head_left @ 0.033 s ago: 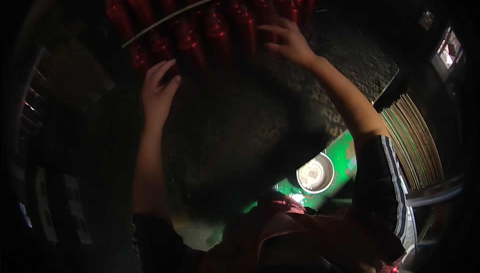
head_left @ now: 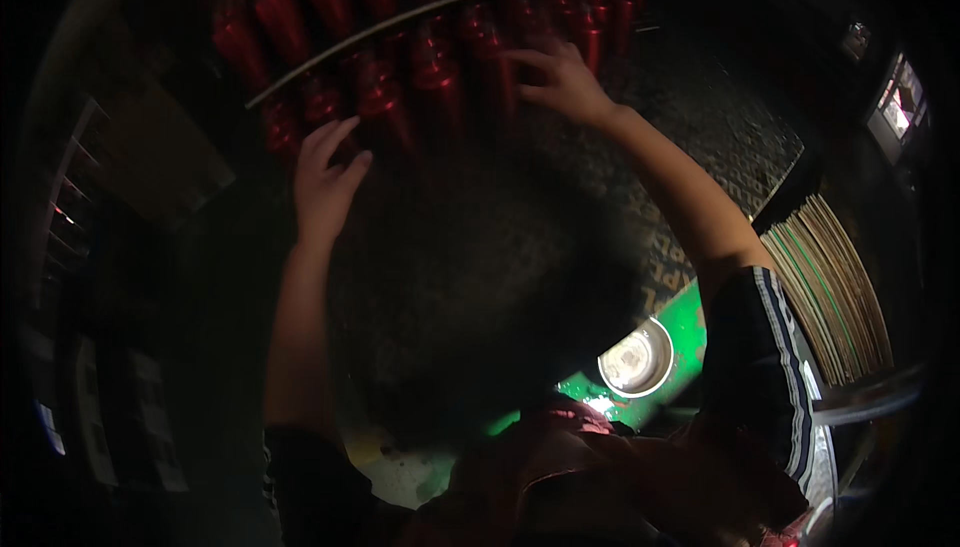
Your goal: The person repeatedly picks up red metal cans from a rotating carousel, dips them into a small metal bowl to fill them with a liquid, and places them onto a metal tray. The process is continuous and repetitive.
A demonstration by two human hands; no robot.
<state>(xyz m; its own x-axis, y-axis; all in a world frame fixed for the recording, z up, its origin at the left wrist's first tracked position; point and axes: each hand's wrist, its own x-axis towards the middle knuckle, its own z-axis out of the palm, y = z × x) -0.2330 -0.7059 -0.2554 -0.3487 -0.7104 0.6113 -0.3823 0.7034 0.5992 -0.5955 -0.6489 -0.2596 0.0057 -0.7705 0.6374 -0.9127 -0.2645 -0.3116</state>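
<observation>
Several shiny red bottle-shaped pieces (head_left: 437,77) stand in two rows at the far side, with a thin pale strip (head_left: 450,2) running between the rows. My left hand (head_left: 325,172) is by the left end of the nearer row, thumb and fingers apart. My right hand (head_left: 565,87) reaches toward the same row further right, its fingers stretched out beside a red piece. Neither hand visibly grips anything. Whether the fingertips touch the red pieces is too dark to tell.
A dark board with pale printing (head_left: 655,237) lies below my hands. Near my body a metal bowl (head_left: 655,357) sits on a green surface (head_left: 690,322). To the right stands a stack of thin sheets (head_left: 830,292). A brown panel (head_left: 160,157) shows in the dim left.
My left hand has shifted slightly right. My right hand has moved slightly left along the row of red pieces. The view has also shifted a little.
</observation>
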